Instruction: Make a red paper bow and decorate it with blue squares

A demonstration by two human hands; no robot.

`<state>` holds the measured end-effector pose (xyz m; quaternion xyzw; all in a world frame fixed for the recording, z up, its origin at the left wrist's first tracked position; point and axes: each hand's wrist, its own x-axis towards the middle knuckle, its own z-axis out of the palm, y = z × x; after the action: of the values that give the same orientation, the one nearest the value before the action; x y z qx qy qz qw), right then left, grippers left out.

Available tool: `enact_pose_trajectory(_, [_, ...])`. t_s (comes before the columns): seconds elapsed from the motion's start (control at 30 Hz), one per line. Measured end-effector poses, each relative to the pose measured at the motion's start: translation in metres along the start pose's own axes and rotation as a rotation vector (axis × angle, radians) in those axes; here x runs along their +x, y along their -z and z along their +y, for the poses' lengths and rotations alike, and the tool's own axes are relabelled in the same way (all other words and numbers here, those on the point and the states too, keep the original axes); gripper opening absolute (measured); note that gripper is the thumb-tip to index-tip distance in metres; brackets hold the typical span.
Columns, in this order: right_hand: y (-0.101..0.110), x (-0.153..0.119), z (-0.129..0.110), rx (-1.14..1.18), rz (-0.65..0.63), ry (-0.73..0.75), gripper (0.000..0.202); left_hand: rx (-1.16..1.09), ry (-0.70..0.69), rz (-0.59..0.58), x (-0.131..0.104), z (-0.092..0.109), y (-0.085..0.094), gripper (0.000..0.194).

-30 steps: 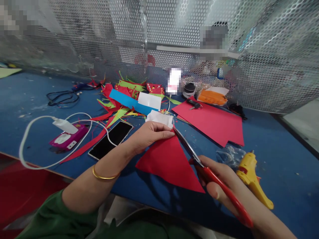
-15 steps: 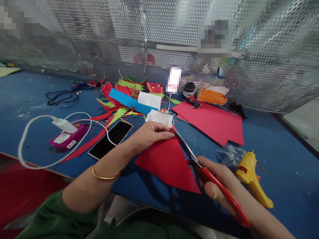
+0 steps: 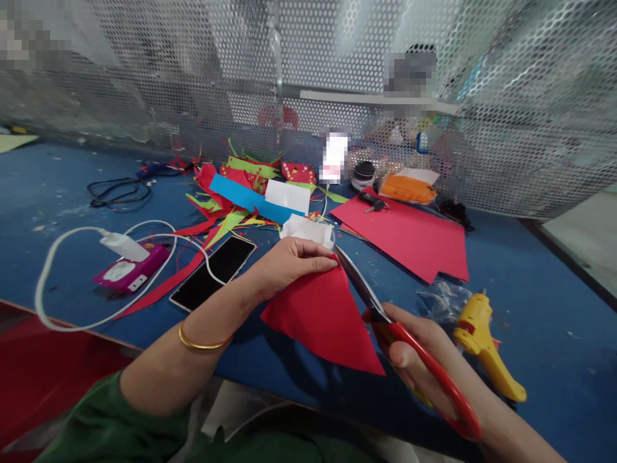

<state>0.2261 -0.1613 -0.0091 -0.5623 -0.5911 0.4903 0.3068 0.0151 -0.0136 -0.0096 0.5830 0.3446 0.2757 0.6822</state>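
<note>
A red paper wedge hangs from the pinch of my left hand, which grips its narrow top corner between thumb and fingers. My right hand is closed round the red handles of a pair of scissors. The blades point up and to the left, along the paper's right edge, with their tips close to my left thumb. Part of the handle is hidden by my right fingers. Just beyond my left hand lies a crumpled white paper.
Behind are coloured paper scraps, a blue strip and a lit phone. Red sheets bear a key. A yellow glue gun lies right; a dark phone and a purple power strip lie left.
The scissors have come slightly away from the paper's right edge, so a narrow gap shows beside the blades. My left hand keeps its pinch on the corner.
</note>
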Motion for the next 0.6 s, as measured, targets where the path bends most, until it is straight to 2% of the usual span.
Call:
enact_pose_trajectory(0.13, [-0.001,0.000,0.010,0.087,0.148,0.058,0.074,-0.017,0.007,0.046,0.000,0.001,0.000,0.020])
enact_pose_trajectory(0.33, [0.001,0.013,0.015,0.007,0.379,0.066,0.052,-0.106,-0.002,0.086,-0.001,0.007,0.004,0.025])
enact_pose_trajectory(0.4, [0.002,0.018,0.013,-0.053,0.403,0.024,0.052,-0.106,-0.013,0.096,-0.002,0.009,0.006,0.026])
enact_pose_trajectory(0.5, [0.007,0.022,0.010,-0.185,0.368,-0.017,0.050,-0.074,-0.030,0.106,-0.004,0.013,0.008,0.031])
enact_pose_trajectory(0.6, [0.013,0.023,0.003,-0.418,0.344,-0.043,0.045,-0.042,-0.061,0.120,-0.009,0.019,0.009,0.032])
